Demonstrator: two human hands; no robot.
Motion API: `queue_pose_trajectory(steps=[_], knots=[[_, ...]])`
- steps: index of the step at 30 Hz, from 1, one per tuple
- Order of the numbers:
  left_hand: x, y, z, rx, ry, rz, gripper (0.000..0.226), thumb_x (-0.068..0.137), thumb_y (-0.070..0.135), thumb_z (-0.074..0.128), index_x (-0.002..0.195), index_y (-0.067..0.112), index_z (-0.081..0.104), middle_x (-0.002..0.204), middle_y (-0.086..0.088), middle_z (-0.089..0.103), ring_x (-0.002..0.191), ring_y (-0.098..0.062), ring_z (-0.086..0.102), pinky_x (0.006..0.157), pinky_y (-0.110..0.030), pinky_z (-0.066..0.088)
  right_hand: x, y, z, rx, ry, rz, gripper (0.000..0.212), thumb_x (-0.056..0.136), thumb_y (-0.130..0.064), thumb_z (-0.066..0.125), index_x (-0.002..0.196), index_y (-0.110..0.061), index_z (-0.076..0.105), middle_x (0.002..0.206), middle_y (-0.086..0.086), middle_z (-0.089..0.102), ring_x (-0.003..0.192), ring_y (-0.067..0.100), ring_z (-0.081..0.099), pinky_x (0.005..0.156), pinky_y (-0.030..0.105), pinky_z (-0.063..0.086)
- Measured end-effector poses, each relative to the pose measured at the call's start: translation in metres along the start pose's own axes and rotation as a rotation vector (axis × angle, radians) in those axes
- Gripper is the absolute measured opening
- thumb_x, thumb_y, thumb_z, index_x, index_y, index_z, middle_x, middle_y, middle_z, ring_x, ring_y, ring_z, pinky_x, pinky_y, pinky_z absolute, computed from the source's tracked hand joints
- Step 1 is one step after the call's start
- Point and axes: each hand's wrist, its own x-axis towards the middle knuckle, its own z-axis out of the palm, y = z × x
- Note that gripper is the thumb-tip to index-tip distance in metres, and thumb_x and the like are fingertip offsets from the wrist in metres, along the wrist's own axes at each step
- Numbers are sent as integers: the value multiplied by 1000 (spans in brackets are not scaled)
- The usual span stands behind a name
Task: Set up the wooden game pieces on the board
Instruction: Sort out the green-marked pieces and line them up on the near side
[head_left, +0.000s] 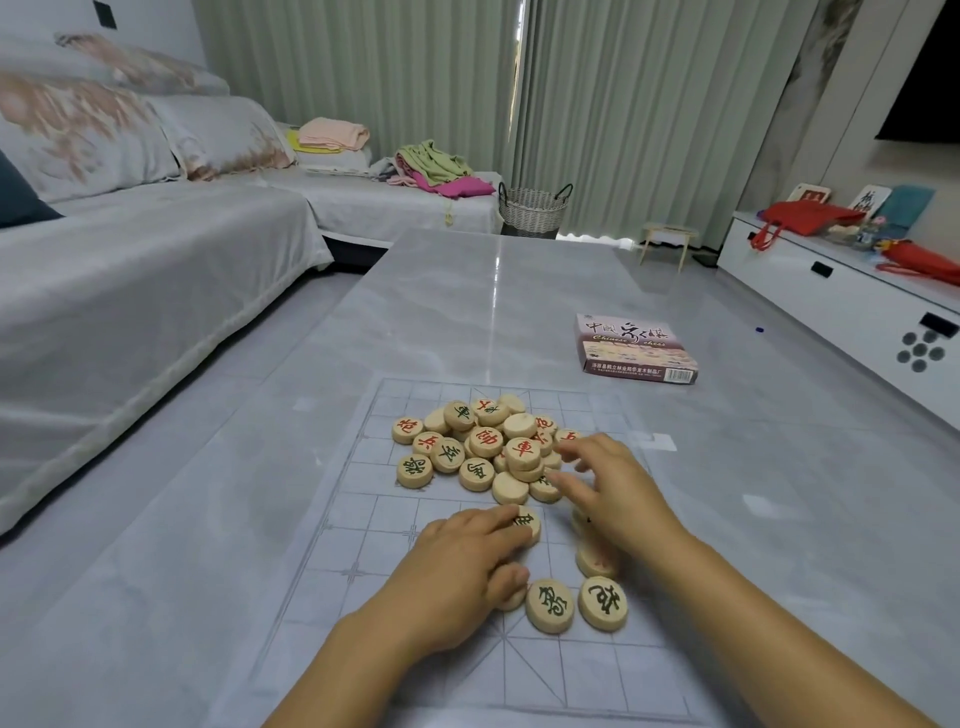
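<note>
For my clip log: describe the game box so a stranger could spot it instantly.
On the grey table, look beyond the board, to the right. A flat box lies alone there. Unlike the round wooden pieces, it is rectangular, pinkish, with printed characters.

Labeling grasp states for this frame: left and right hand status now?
Left hand: open, fingers flat on a dark-marked piece.
Right hand: open, fingertips at the pile, nothing visibly held.
</note>
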Motion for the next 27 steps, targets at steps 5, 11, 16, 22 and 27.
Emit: queue_pose_trajectory(steps=[5, 11, 16, 22, 27], knots=[[-2, -4, 0, 4, -13, 30, 49, 96, 37, 37, 142, 38, 24, 156, 17, 11, 141, -6, 14, 114, -26, 12, 31, -22, 19, -33, 2, 114, 45, 78, -39, 67, 118, -22, 57, 115, 2, 52, 108, 21, 52, 93, 35, 42], [-2, -4, -2, -18, -36, 26, 50, 95, 39, 37, 143, 37, 23, 156, 17, 9, 142, -7, 11, 115, -27, 10, 16, 23, -14, 160, 42, 329, 33, 78, -22, 69, 106, -14, 55, 112, 4, 52, 95, 19, 54, 83, 29, 44], [-2, -2, -1, -8, -35, 13, 48, 96, 40, 35, 143, 35, 25, 156, 16, 10, 141, -7, 13, 114, -28, 12, 1, 39, -17, 51, -119, 340, 45, 80, -34, 68, 117, -15, 54, 120, 7, 50, 106, 20, 53, 95, 35, 46], [-3, -1, -1, 0, -22, 23, 48, 96, 39, 37, 142, 36, 25, 156, 16, 10, 141, -6, 14, 113, -26, 12, 17, -11, 11, -75, -73, 112, 45, 81, -43, 63, 120, -21, 56, 119, 1, 52, 115, 19, 46, 100, 36, 37], [-3, -3, -2, 2, -30, 29, 49, 95, 40, 37, 143, 37, 24, 156, 17, 9, 141, -6, 13, 113, -26, 12, 26, -19, 18, -138, -49, 150, 43, 78, -40, 65, 115, -19, 55, 116, 1, 55, 112, 20, 48, 95, 35, 35]])
